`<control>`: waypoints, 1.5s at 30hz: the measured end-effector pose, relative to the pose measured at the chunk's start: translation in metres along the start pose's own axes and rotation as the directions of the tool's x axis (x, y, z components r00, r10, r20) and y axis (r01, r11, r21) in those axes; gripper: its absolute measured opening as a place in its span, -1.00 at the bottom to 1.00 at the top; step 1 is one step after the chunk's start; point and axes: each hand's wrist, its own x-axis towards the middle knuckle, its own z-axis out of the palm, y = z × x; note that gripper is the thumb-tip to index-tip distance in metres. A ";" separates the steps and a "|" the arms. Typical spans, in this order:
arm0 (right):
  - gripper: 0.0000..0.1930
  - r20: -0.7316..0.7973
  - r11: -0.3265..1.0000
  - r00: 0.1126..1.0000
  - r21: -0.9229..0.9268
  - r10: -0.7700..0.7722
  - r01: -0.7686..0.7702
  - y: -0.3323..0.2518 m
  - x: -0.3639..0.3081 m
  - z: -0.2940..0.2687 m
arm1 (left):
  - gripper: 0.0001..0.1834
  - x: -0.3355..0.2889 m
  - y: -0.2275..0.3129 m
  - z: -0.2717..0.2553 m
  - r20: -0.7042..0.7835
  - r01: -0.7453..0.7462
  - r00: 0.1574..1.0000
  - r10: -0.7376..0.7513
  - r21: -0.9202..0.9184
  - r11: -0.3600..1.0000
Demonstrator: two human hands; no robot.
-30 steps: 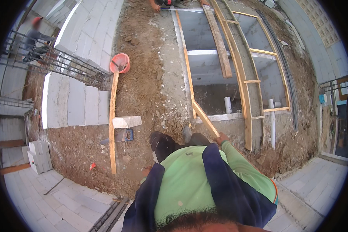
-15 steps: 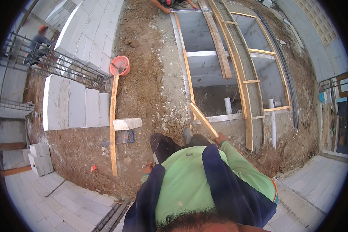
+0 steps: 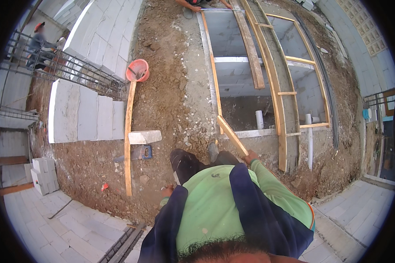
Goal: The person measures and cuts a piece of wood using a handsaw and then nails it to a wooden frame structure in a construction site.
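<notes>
My right hand (image 3: pixel 251 157) is closed around the near end of a short wooden batten (image 3: pixel 232 136). The batten slants up and left, its far end meeting the near left corner of the timber frame (image 3: pixel 213 70) over the block-walled pit (image 3: pixel 243 107). Low beside my left thigh, my left hand (image 3: pixel 167 190) has curled fingers; what they hold, if anything, is hidden. Left of my knees, a pale block (image 3: pixel 145 137) lies across a long wooden strip (image 3: pixel 128 162), with a blue-ended hand saw (image 3: pixel 140 152) beside it.
A co-worker's hands (image 3: pixel 196 8) are at a thin strip along the pit's far edge. Long boards (image 3: pixel 267 65) cross the pit. A red bucket (image 3: pixel 137 70), stacked blocks (image 3: pixel 87 114) and a rebar cage (image 3: pixel 83 70) stand left, near another person (image 3: pixel 38 46). A white pipe (image 3: pixel 310 147) lies right.
The view has shifted slightly. At the far left, the person in the red cap has raised and turned their head. My right hand still grips the batten, and my left stays beside my thigh.
</notes>
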 end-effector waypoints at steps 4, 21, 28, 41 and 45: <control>-0.36 0.014 1.000 1.000 0.000 -0.025 0.025 -0.016 -0.005 -0.005 | -0.66 -0.004 0.012 -0.003 0.021 0.075 0.997 -0.073 -0.148 0.986; -0.33 -0.012 0.999 0.999 0.024 0.031 -0.031 -0.001 0.000 -0.014 | -0.70 -0.032 0.064 0.006 0.023 0.018 1.000 -0.017 -0.057 0.998; -0.33 0.008 1.000 1.000 0.007 0.016 -0.016 -0.023 -0.004 -0.020 | -0.74 0.024 0.015 0.011 0.059 0.018 0.998 -0.001 -0.292 0.956; -0.35 -0.015 0.996 0.999 0.080 0.045 -0.043 -0.002 -0.006 -0.018 | -0.71 0.007 0.029 0.014 0.057 -0.020 0.998 0.026 -0.106 0.994; -0.34 -0.030 0.997 0.999 0.058 0.043 -0.041 -0.005 -0.007 -0.017 | -0.72 0.008 0.027 0.012 0.054 -0.037 0.998 0.043 -0.103 0.994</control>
